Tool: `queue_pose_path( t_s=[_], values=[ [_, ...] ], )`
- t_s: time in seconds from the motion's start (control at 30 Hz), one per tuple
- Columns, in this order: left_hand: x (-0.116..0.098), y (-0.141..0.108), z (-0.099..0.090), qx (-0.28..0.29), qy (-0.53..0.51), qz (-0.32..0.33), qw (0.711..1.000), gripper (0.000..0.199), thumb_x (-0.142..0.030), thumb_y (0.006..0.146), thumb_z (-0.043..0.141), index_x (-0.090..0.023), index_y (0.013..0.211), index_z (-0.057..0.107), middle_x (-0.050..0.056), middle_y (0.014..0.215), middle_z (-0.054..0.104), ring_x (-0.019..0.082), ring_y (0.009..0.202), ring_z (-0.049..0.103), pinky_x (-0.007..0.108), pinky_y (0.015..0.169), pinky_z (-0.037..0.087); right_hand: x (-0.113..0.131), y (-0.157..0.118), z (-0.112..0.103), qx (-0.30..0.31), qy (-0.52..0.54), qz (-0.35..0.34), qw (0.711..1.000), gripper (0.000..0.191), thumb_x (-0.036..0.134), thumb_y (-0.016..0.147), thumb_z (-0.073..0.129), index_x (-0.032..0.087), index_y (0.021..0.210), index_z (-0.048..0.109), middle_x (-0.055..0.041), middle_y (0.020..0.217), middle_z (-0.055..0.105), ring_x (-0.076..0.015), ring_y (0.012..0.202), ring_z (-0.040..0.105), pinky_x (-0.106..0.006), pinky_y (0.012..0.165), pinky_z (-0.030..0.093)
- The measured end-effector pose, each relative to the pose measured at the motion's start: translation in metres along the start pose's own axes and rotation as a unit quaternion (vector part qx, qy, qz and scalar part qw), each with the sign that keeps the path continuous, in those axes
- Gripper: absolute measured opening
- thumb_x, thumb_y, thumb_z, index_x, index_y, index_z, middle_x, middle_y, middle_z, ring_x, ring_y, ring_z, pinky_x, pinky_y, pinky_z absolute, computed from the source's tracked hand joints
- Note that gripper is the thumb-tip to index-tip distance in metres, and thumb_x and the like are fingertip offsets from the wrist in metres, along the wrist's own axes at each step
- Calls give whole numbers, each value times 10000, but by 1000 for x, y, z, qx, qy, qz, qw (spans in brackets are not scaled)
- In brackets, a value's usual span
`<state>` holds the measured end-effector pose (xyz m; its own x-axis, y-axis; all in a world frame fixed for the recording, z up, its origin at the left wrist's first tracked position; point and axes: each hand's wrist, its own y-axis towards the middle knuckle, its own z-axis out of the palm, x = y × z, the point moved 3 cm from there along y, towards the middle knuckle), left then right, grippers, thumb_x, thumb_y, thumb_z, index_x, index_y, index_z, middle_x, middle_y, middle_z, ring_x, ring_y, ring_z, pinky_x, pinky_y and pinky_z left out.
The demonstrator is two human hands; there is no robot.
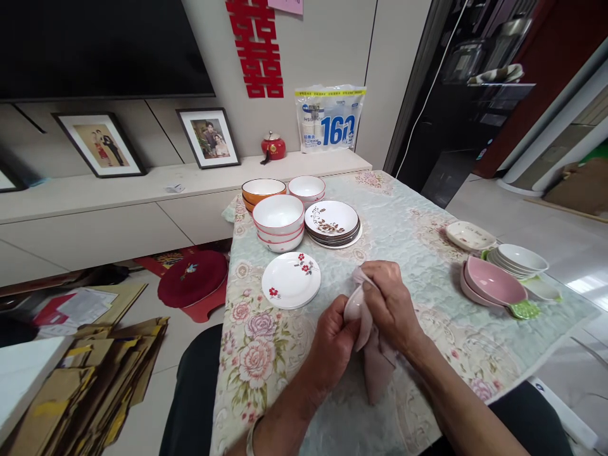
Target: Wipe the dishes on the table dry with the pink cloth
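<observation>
Head: white dish (352, 306) in left hand (331, 342)

a black tv screen (99, 47) hangs above a pale low cabinet (118, 212) against a light panelled wall (327, 44).

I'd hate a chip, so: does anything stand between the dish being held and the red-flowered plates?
No other crockery visible: between the dish and the red-flowered plates there is only the left hand, which grips the dish, and bare tablecloth.
</observation>
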<state>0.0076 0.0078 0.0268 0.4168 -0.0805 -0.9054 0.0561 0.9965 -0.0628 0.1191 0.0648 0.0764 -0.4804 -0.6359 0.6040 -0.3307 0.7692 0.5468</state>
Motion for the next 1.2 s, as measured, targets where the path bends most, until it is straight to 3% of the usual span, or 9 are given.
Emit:
queue_pose_path(
  t_s=[0.17, 0.23, 0.37, 0.5, 0.63, 0.77, 1.0, 1.1, 1.2],
  values=[
    [-1, 2, 1, 24, -11, -5, 1000, 247, -331, 794, 706, -178, 771, 514, -34, 732, 469, 122, 704, 363, 243, 646, 327, -26, 2, 1, 87, 127, 172, 973, 241, 291, 944, 381, 200, 901, 601, -5, 758, 580, -175, 717, 537, -299, 659, 429],
    [-2, 2, 1, 31, -25, -11, 999, 272, -337, 781, 722, -179, 761, 502, -42, 715, 455, 115, 686, 358, 239, 628, 318, -25, 1, -1, 83, 140, 184, 969, 241, 290, 943, 380, 200, 851, 583, 9, 709, 543, -165, 672, 516, -286, 617, 408],
    [-5, 1, -2, 33, -16, -31, 999, 240, -343, 777, 707, -174, 793, 539, -46, 679, 457, 102, 623, 348, 237, 571, 288, -4, -2, -5, 61, 31, 58, 996, 213, 216, 923, 378, 185, 843, 573, -31, 775, 535, -180, 727, 505, -315, 668, 394],
    [-11, -1, -2, 43, 40, -26, 998, 138, -215, 716, 683, -167, 797, 583, -51, 623, 461, 98, 573, 344, 244, 526, 254, 20, -6, -3, 78, -72, -111, 988, 176, 143, 878, 401, 176, 870, 574, -52, 753, 506, -204, 735, 455, -345, 672, 374],
    [-15, -1, 1, 39, 65, -4, 997, 119, -154, 701, 640, -156, 820, 627, -42, 618, 491, 107, 590, 365, 249, 550, 288, 23, -5, -1, 110, -94, -158, 977, 170, 135, 870, 410, 173, 884, 575, -68, 799, 539, -216, 773, 449, -371, 704, 363],
    [-11, 0, 0, 34, 31, -7, 999, 105, -230, 765, 666, -150, 813, 618, -13, 699, 537, 119, 647, 396, 254, 601, 332, 9, 0, -2, 134, -17, -91, 987, 210, 183, 906, 378, 181, 944, 584, -59, 854, 560, -220, 839, 489, -380, 766, 373],
    [3, 5, -9, 19, -11, -5, 1000, 212, -292, 778, 728, -141, 867, 609, -13, 740, 515, 124, 705, 392, 253, 646, 330, -34, 1, -1, 93, 194, 203, 955, 253, 300, 941, 380, 192, 822, 575, -3, 744, 567, -164, 692, 506, -290, 639, 399],
    [3, 6, -9, 28, -29, -11, 999, 250, -308, 765, 743, -138, 888, 609, -15, 740, 513, 122, 699, 392, 250, 640, 328, -34, -1, -2, 80, 170, 196, 963, 250, 303, 941, 375, 196, 811, 560, -1, 733, 557, -164, 690, 504, -289, 640, 394],
    [-1, 6, -8, 36, -6, -13, 999, 274, -347, 756, 751, -147, 836, 582, -30, 701, 476, 109, 654, 361, 241, 590, 296, -18, -2, -4, 78, 67, 100, 990, 242, 261, 942, 352, 191, 839, 559, -25, 774, 557, -177, 721, 506, -307, 672, 384]
  ],
)
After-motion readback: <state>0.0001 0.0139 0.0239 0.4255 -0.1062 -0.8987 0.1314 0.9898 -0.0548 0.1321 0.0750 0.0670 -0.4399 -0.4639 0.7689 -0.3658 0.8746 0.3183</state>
